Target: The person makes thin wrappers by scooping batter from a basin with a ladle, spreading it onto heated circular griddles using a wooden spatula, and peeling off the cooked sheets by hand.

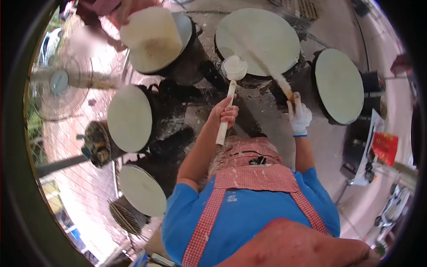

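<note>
My left hand (pixel 227 113) is bare and wrapped round the pale handle of a ladle (pixel 234 67), whose round bowl holds white batter beside the front edge of a large round griddle (pixel 262 42). My right hand (pixel 300 116), in a white glove with a blue cuff, grips the brown end of a long pale spreader (pixel 281 81). The spreader reaches up and left over that griddle, and its far part is blurred. A pale, smooth layer covers the griddle.
More covered griddles stand at the right (pixel 339 86), left (pixel 130 118) and lower left (pixel 142 190). At the upper left, a person (pixel 116 13) is beside another griddle (pixel 153 42) with a partly raised sheet. A fan (pixel 59 82) stands far left; a red packet (pixel 385 148) is at the right.
</note>
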